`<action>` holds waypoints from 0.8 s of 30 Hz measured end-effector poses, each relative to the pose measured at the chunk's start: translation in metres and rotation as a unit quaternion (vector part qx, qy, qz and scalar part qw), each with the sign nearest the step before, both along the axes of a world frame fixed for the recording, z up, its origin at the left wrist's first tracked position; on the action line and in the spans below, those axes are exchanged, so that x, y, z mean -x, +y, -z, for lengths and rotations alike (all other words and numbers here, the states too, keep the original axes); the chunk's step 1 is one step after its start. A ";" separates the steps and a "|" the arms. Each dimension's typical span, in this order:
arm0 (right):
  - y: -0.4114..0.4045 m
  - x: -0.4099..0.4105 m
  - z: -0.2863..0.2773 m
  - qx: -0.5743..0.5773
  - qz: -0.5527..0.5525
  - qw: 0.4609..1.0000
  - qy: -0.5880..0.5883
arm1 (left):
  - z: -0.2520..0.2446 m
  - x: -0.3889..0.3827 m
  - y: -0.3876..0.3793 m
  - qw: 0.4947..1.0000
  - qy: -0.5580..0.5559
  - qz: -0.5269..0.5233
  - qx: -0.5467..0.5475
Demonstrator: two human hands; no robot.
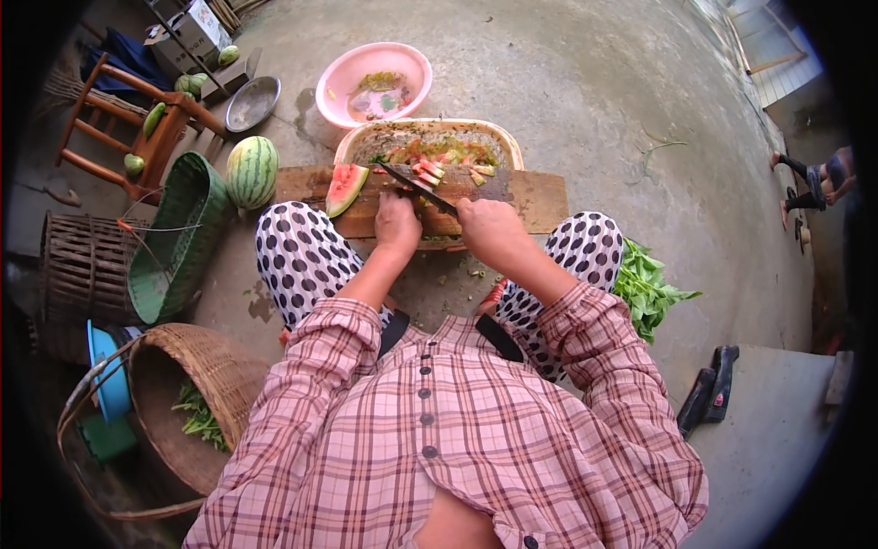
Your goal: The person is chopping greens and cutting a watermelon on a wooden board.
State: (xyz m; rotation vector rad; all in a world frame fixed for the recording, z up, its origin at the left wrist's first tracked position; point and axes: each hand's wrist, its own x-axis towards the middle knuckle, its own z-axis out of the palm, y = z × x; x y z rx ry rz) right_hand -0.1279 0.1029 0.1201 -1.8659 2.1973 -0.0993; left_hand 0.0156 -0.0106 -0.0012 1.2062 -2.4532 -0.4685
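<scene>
My right hand (488,223) grips the handle of a kitchen knife (420,189), its dark blade slanting up and left over a wooden board (538,199). My left hand (398,221) is curled on the board just below the blade; whether it holds anything is hidden. A watermelon wedge (346,190) with red flesh lies on the board to the left. Cut watermelon pieces (429,170) lie at the board's far edge, beyond the blade. The board rests across a rectangular tub (514,145) that holds chopped scraps.
Beyond the tub stands a pink basin (420,68). To the left are a whole watermelon (252,171), a green woven basket (147,285), a metal bowl (254,103) and a wooden chair (161,147). Leafy greens (645,291) lie by my right knee. A person (823,182) is at the far right.
</scene>
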 end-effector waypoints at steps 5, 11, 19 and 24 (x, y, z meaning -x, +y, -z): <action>-0.010 0.003 0.026 0.022 0.012 0.999 -0.023 | -0.005 0.001 0.000 1.000 -0.002 0.009 -0.025; -0.007 0.008 0.033 0.084 0.037 0.995 -0.025 | -0.016 0.001 0.006 1.000 0.015 -0.006 -0.018; -0.001 -0.005 -0.005 0.002 0.003 1.000 0.000 | -0.013 -0.001 0.002 0.998 -0.035 -0.029 -0.036; -0.010 -0.001 0.027 0.020 0.016 0.999 -0.021 | -0.015 0.002 0.002 0.997 -0.050 -0.024 -0.052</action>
